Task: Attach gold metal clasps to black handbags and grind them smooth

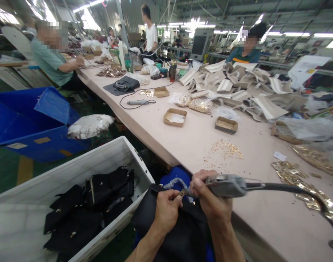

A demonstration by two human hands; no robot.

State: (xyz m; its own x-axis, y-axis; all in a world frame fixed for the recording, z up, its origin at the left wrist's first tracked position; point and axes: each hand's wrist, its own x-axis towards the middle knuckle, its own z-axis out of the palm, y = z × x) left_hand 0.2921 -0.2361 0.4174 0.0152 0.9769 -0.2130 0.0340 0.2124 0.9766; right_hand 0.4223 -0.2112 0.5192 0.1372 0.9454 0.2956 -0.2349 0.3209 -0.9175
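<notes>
Your left hand [166, 213] and right hand [210, 203]: bare from fingertips to wrists. Forearms [226, 240] bare as far as view reaches; any sleeve out of view. Blue fabric [173, 180] at your lap, partly hidden; apron or trousers, cannot tell.

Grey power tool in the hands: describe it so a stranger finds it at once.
Follow the long pale worktable to its near edge, where a black bag sits below. There the right hand grips the grey tool, its tip at a fitting pinched by the left hand. Unlike the similar tool lying idle farther up the table, this one is held and trails a black cable.
</notes>
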